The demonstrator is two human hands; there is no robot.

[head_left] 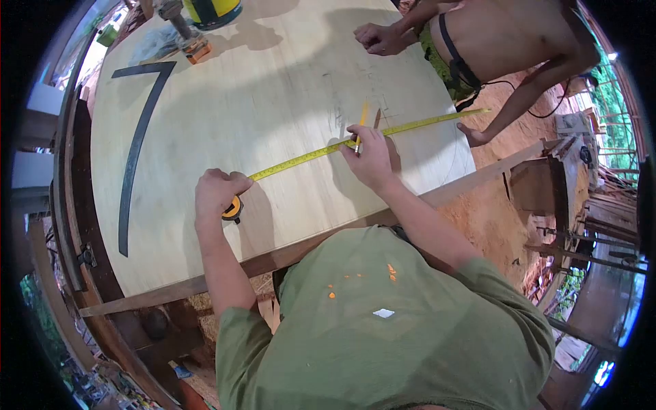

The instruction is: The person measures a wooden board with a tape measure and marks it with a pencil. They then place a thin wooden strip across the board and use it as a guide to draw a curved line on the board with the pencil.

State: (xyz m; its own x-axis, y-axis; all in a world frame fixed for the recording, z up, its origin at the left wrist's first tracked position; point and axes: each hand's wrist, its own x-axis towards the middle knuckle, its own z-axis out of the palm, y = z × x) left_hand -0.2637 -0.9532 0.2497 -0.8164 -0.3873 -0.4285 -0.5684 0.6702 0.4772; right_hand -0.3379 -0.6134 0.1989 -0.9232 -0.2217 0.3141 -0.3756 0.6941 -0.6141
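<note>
My left hand (217,195) is closed around a tape measure, whose yellow-and-black case (233,208) shows below the fingers. Its yellow blade (294,164) runs out to the right across a pale plywood sheet (205,130). Between the fingers of my right hand (372,156) is a yellow pencil (359,140), its lower end close to the blade. That hand rests over the middle of the tape. Another person's hand (473,135) is by the far end of the blade, at the sheet's right edge.
A dark, 7-shaped strip (141,147) lies at the left on the plywood. At the back stand a cordless power tool (186,34) and a yellow-and-black container (213,10). The other person's second hand (378,39) rests on the sheet. Timber pieces (536,184) stand at the right.
</note>
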